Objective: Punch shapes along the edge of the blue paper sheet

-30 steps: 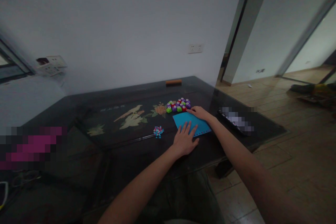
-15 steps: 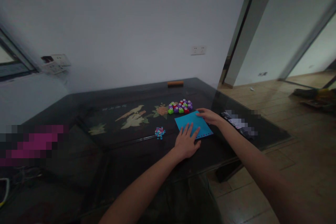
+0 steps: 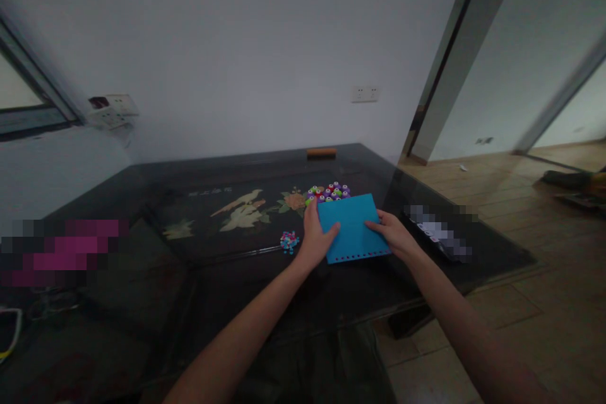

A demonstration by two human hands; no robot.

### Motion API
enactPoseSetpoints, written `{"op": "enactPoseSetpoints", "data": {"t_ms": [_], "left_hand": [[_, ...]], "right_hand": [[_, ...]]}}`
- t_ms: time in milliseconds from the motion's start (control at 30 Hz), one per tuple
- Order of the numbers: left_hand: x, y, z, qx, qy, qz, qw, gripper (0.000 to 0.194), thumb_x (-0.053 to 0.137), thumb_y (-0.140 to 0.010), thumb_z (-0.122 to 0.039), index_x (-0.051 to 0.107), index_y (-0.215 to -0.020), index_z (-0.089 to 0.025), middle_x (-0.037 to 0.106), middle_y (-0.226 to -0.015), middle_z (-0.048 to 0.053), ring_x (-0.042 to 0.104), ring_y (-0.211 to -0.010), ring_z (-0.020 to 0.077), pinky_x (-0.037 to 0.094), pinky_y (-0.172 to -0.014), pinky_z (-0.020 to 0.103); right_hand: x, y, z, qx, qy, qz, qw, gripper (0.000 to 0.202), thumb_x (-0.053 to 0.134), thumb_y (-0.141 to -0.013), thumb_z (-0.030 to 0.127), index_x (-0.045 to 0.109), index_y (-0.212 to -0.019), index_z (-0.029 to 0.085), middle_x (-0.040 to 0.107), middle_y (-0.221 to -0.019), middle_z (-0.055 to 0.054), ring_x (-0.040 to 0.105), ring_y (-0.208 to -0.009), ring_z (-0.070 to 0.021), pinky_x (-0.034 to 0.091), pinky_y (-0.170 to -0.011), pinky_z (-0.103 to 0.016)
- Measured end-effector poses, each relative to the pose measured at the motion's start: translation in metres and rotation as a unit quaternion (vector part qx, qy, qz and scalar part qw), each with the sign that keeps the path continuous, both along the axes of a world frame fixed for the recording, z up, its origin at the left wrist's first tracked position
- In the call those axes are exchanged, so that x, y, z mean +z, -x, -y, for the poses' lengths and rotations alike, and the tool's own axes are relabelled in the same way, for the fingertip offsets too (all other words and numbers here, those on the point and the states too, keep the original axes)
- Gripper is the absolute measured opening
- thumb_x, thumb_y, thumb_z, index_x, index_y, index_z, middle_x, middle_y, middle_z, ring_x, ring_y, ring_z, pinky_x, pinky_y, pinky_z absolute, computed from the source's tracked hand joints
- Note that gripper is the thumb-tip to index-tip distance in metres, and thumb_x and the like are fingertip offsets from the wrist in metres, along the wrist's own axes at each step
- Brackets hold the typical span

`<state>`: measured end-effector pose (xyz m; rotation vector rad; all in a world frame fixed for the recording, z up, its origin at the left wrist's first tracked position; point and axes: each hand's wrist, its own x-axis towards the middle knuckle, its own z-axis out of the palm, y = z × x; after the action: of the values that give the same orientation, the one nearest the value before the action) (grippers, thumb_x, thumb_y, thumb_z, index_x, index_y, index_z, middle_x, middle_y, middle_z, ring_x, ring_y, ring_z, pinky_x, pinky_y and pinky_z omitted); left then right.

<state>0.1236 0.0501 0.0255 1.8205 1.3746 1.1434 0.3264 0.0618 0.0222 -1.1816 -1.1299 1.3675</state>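
Note:
A blue sheet point(image 3: 355, 233) with a row of small holes along its near edge is held above the dark table point(image 3: 255, 278). My left hand point(image 3: 316, 233) grips its left edge, thumb on top. At its right edge my right hand point(image 3: 394, 231) is closed on it, thumb over the face. Behind the sheet, partly covered by it, lie several red, green and purple pieces with white tops point(image 3: 337, 190). A small pile of blue, pink and white bits point(image 3: 288, 240) sits left of my left hand.
A brown cylinder point(image 3: 321, 153) lies near the table's back edge. On the right is a dark, partly pixelated packet point(image 3: 438, 233). A pixelated pink item point(image 3: 71, 249) is at the far left. The wall point(image 3: 237, 63) stands behind the table.
The blue sheet has been lifted and turned squarer to me. My left hand has moved from lying spread on it to its left edge, and my right hand from its far corner to its right edge.

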Motion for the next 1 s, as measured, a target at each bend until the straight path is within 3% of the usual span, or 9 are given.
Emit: {"op": "enactPoseSetpoints", "data": {"t_ms": [67,133,233,433,567,733,1000], "left_hand": [[0.01,0.012,0.004,-0.037,0.065,0.128,0.989,0.076,0.052,-0.082,-0.029,0.006,-0.143,-0.022,0.033,-0.143,0.014,0.04,-0.125,0.0266,0.037,-0.1,0.046],[0.016,0.025,0.016,-0.094,0.126,0.223,0.962,0.068,0.053,-0.083,-0.032,0.018,-0.14,-0.021,0.049,-0.132,0.015,0.054,-0.111,0.0263,0.047,-0.09,0.043],[0.021,0.046,0.041,-0.057,0.123,0.288,0.948,0.061,0.062,-0.076,-0.037,0.037,-0.129,-0.019,0.056,-0.123,0.012,0.058,-0.104,0.0264,0.051,-0.084,0.041],[0.012,0.085,0.088,0.103,0.036,0.236,0.966,0.043,0.063,-0.075,-0.041,0.055,-0.109,-0.016,0.065,-0.102,0.007,0.061,-0.093,0.0224,0.047,-0.087,0.039],[-0.002,0.093,0.111,0.194,0.023,0.227,0.954,0.036,0.062,-0.075,-0.041,0.057,-0.101,-0.016,0.065,-0.098,0.006,0.06,-0.096,0.022,0.045,-0.09,0.038],[-0.014,0.092,0.119,0.189,0.019,0.236,0.953,0.042,0.063,-0.074,-0.04,0.052,-0.108,-0.018,0.062,-0.105,0.006,0.057,-0.103,0.0216,0.044,-0.091,0.035],[-0.007,0.093,0.122,0.178,-0.03,0.2,0.963,0.037,0.061,-0.077,-0.038,0.048,-0.106,-0.019,0.058,-0.1,0.005,0.057,-0.095,0.0192,0.047,-0.083,0.03]], "right_hand": [[0.007,0.012,0.015,0.007,-0.042,-0.044,0.998,0.043,0.072,-0.066,0.03,0.057,-0.105,0.02,0.07,-0.095,-0.006,0.067,-0.078,-0.0232,0.054,-0.073,-0.039],[0.011,0.028,0.031,0.012,-0.071,-0.08,0.994,0.046,0.071,-0.067,0.034,0.055,-0.109,0.021,0.069,-0.098,-0.006,0.066,-0.08,-0.0231,0.054,-0.073,-0.04],[0.011,0.058,0.05,0.008,-0.094,-0.093,0.991,0.045,0.069,-0.07,0.036,0.055,-0.109,0.021,0.068,-0.096,-0.006,0.065,-0.078,-0.0219,0.054,-0.072,-0.038],[0.005,0.112,0.08,-0.002,-0.146,-0.038,0.989,0.033,0.064,-0.074,0.038,0.058,-0.102,0.021,0.066,-0.096,-0.004,0.062,-0.084,-0.0201,0.052,-0.077,-0.036],[-0.004,0.13,0.093,0.01,-0.177,-0.006,0.984,0.028,0.058,-0.079,0.035,0.057,-0.104,0.022,0.065,-0.094,-0.003,0.061,-0.084,-0.0188,0.05,-0.077,-0.032],[-0.014,0.129,0.096,0.017,-0.162,0.012,0.987,0.03,0.063,-0.075,0.033,0.055,-0.103,0.023,0.065,-0.093,-0.002,0.061,-0.082,-0.0187,0.049,-0.076,-0.032],[-0.014,0.127,0.095,0.013,-0.163,0.023,0.986,0.034,0.066,-0.073,0.032,0.054,-0.103,0.023,0.063,-0.099,-0.004,0.059,-0.091,-0.0203,0.048,-0.082,-0.034]]}}
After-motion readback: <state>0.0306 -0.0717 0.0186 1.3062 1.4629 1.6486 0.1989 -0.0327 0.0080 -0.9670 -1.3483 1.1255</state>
